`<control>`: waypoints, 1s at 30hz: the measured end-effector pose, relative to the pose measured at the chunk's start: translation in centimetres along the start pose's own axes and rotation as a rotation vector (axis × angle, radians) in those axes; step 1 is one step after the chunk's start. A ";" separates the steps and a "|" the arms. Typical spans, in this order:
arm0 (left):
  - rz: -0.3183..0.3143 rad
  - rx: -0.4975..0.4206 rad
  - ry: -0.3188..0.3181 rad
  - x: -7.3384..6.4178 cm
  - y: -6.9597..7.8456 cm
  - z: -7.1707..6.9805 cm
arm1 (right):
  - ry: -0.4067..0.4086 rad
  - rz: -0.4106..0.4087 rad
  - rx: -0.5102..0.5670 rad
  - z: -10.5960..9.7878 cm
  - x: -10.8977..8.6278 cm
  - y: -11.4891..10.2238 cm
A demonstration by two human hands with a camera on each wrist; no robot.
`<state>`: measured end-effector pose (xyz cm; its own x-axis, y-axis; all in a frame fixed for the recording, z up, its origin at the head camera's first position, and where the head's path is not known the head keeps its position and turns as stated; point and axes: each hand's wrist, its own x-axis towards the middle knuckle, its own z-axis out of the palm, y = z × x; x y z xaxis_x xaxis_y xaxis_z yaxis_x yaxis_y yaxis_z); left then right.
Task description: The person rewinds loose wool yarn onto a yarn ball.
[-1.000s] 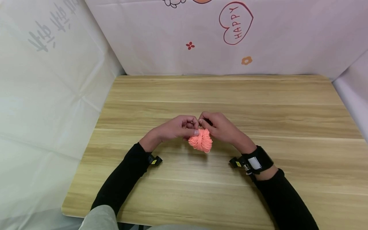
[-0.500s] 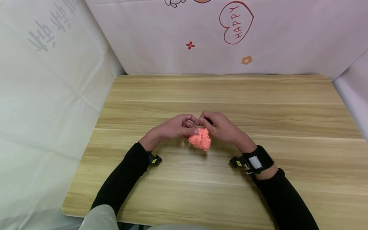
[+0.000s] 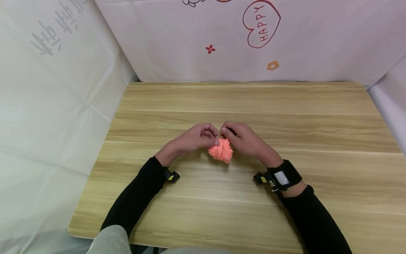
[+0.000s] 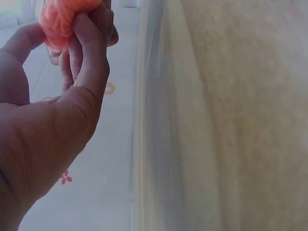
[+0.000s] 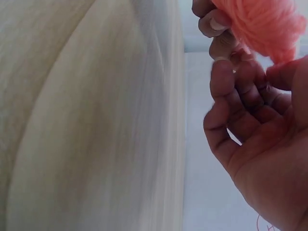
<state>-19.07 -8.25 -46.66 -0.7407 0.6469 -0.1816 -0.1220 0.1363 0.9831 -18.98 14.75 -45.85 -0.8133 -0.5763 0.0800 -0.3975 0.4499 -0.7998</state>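
A coral-pink ball of yarn (image 3: 221, 151), with strands wrapped round its middle, is held up above the wooden table between both hands. My left hand (image 3: 198, 137) grips its left side, thumb on the near face and fingers behind. In the left wrist view, the left thumb and fingers (image 4: 91, 53) close on the yarn (image 4: 60, 26). My right hand (image 3: 242, 137) is at the ball's upper right edge, fingers curled and thumb bent in. The right wrist view shows the right thumb (image 5: 281, 77) against the lower edge of the yarn (image 5: 262, 26), pinching there; any loose strand is hidden.
The wooden table (image 3: 177, 211) spreads under both arms. White printed cloth (image 3: 171, 46) hangs along its far edge, and another white sheet (image 3: 57, 116) hangs at the left. Black wrist cameras (image 3: 260, 179) sit on both wrists.
Both hands and the ball of yarn have shifted slightly away from the body. The ball has turned a little, and the gap between the two hands' fingertips has widened slightly.
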 end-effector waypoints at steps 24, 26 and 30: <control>-0.066 0.212 0.190 0.2 -0.2 0.1 | -0.027 0.163 0.059 0.8 0.2 1.5; -0.069 0.244 0.205 0.2 -0.2 0.1 | -0.028 0.173 0.049 0.9 0.3 1.6; -0.089 0.288 0.240 0.1 -0.3 0.2 | -0.039 0.155 0.009 1.0 0.4 1.7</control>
<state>-18.95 -8.08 -46.95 -0.8732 0.4336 -0.2224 -0.0279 0.4111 0.9112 -19.50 14.59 -47.75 -0.8474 -0.5265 -0.0684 -0.2642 0.5298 -0.8059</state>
